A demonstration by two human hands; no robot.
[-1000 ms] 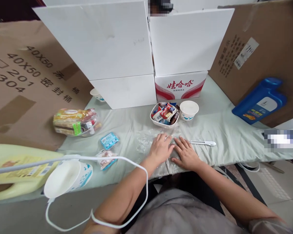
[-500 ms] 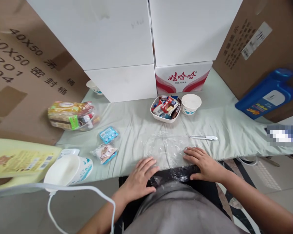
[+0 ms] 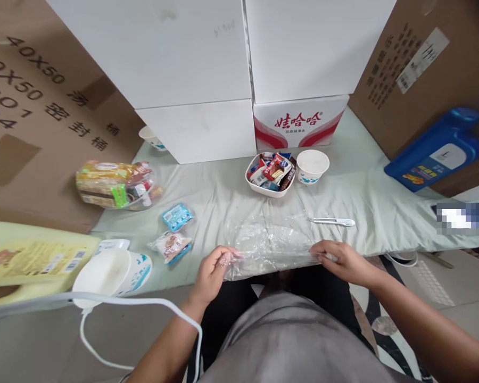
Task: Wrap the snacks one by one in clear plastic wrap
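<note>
A clear plastic bag [image 3: 271, 239] lies crinkled along the front edge of the cloth-covered surface. Its left side is pinched between the fingers of my left hand [image 3: 212, 272]. On the opposite side, my right hand [image 3: 341, 260] grips the bag the same way, so its near part is stretched between both hands. Just beyond my right hand rests a white utility knife [image 3: 332, 222]. Two small wrapped snacks, one a blue packet [image 3: 178, 216] and one a whitish packet [image 3: 171, 244], lie to the left of the bag.
Behind the bag stand a bowl of wrapped snacks [image 3: 270, 175] and a paper cup [image 3: 312, 166]. Bagged bread [image 3: 112, 186], a yellow jug [image 3: 32, 266] and a paper bucket [image 3: 112, 274] are on the left. A blue bottle [image 3: 435, 151] leans at right; white boxes [image 3: 207, 130] rise behind.
Both hands were lying flat with spread fingers on the plastic bag. Now their fingers have closed on its sides, and its near edge is drawn up between them.
</note>
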